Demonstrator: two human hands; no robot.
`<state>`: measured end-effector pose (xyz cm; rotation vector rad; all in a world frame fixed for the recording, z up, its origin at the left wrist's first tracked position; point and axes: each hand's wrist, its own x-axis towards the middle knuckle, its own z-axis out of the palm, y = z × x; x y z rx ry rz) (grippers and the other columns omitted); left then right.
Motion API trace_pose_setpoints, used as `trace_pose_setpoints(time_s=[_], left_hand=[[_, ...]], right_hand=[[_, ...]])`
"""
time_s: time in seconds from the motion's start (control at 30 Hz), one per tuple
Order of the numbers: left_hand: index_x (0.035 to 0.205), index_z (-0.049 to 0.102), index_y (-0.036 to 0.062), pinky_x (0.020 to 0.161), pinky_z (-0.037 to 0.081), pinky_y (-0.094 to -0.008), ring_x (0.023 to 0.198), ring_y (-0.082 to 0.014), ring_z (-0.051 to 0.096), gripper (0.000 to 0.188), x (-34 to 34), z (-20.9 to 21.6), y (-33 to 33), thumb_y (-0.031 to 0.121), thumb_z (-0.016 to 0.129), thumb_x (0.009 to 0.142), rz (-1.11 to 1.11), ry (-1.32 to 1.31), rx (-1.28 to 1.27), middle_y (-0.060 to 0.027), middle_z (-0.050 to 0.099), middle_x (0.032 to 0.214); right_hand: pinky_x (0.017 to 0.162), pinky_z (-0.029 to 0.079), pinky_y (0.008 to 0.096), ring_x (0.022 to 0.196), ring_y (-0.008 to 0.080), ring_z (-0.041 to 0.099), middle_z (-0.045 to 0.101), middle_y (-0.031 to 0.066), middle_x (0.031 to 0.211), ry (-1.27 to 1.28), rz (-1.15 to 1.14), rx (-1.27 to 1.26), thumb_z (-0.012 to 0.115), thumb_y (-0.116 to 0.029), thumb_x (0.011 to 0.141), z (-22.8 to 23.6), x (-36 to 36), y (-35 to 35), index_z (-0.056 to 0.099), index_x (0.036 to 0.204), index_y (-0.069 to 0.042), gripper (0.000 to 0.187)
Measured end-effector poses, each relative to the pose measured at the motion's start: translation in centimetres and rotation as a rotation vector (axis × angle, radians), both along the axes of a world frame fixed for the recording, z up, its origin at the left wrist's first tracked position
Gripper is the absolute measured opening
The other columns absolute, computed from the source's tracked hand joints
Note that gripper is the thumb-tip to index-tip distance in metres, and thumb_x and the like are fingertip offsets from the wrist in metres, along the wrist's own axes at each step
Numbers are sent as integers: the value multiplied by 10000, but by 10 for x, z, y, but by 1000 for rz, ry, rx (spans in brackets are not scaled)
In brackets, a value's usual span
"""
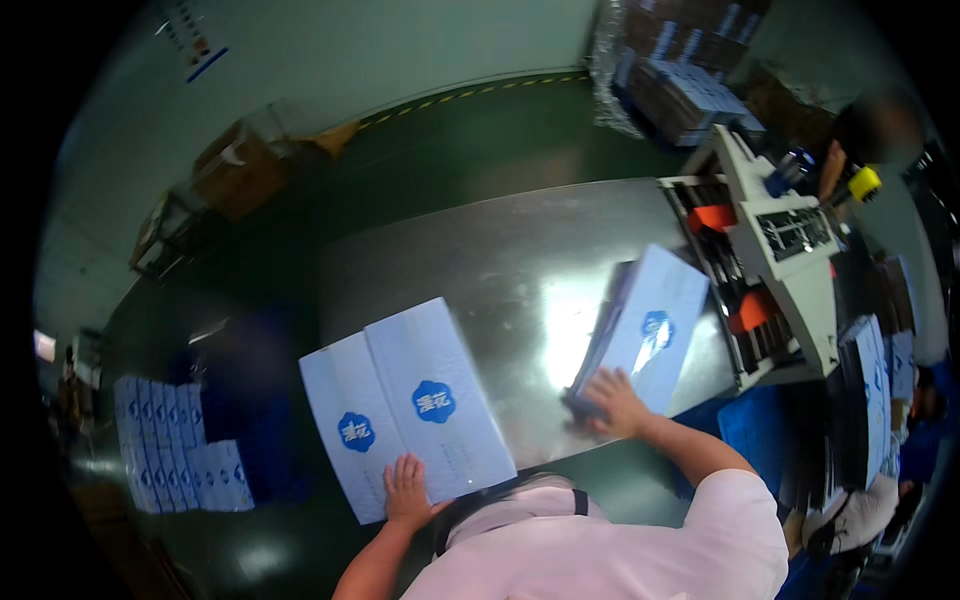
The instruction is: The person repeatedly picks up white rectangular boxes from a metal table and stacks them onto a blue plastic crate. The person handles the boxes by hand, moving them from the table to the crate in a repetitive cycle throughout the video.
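Cardboard [400, 395], white with two blue marks, lies on the left part of a metal table [510, 250], near the person's body. A seam runs along its middle, and I cannot tell if it is one wide piece or two pieces side by side. The left hand [405, 490] rests on its near edge, palm down, with fingers a little apart and not closed around anything. The right hand [616, 403] touches the near left corner of a white carton [665, 300] on the right part of the table. This hand is blurred – whether it grips the carton or only presses on it, I cannot tell. The carton stands slanted to the table, with one blue mark on its white face and a dark side to its left. Just beyond it is a white machine [805, 300] with orange parts [752, 311]. More white boxes [170, 450] are stacked at far left – well apart from the table.
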<state>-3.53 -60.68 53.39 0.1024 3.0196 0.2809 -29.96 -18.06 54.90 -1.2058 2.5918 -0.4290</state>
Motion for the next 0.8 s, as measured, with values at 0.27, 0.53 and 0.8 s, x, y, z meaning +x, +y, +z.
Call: trace_pose_setpoints(time_s=[0.27,0.53,0.8], left_hand=[[1336,329,-52,1111,111,-612,1384,-388,218,1018,3,1,-1,615,718,673,-32,43,-14,-238,292,1441],[1360,308,-63,1119,84,-599,1400,-388,189,1058,6,3,-1,628,715,671,-19,-3,-72,-240,275,1453],[1379,256,-56,1112,99,-602,1393,-408,190,1076,4,2,1,618,716,678,-45,18,-74,-254,259,1456]], right_hand=[[925,447,427,1065,413,578,605,278,1110,-157,-1482,-312,638,-521,817,-27,-49,89,475,1250,85,762],[848,472,435,981,391,610,621,234,1068,-65,-1271,-356,690,-523,764,-38,-47,22,540,1085,4,635],[853,471,457,1002,402,597,589,249,1113,-178,-968,-288,686,-511,780,-27,-38,-115,488,1117,4,647]])
